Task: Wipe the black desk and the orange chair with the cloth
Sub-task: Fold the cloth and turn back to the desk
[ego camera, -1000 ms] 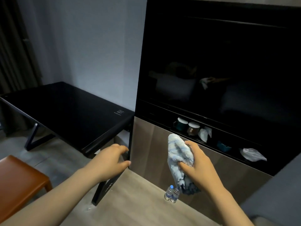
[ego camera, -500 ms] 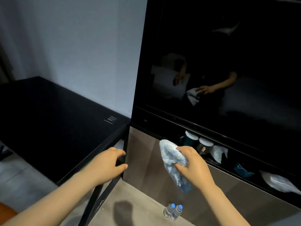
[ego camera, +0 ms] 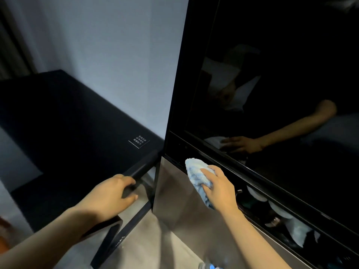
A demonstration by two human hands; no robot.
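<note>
Gripping the near edge of the black bench (ego camera: 64, 136), the left hand (ego camera: 108, 195) has its fingers curled over the rim close to the bench's right corner, thumb underneath. The right hand (ego camera: 217, 188) holds the cloth (ego camera: 196, 174) — a pale blue, fluffy bundle — with fingers wrapped round it, and the cloth sits up against the dark ledge at the top of a steel-grey cabinet front (ego camera: 174, 193), just beside the bench's corner. Above that ledge stands a large black glossy panel (ego camera: 281, 65), which mirrors the arm and the cloth. A small white printed label (ego camera: 138, 141) lies on the bench top near its right end. Below the ledge, a shelf slot holds lidded cups (ego camera: 258, 197) and a crumpled white wrapper (ego camera: 297, 232). At the bottom edge a blue-capped water bottle (ego camera: 210, 266) stands on the floor. A sliver of the orange chair (ego camera: 3, 232) shows at far left — blurred.
</note>
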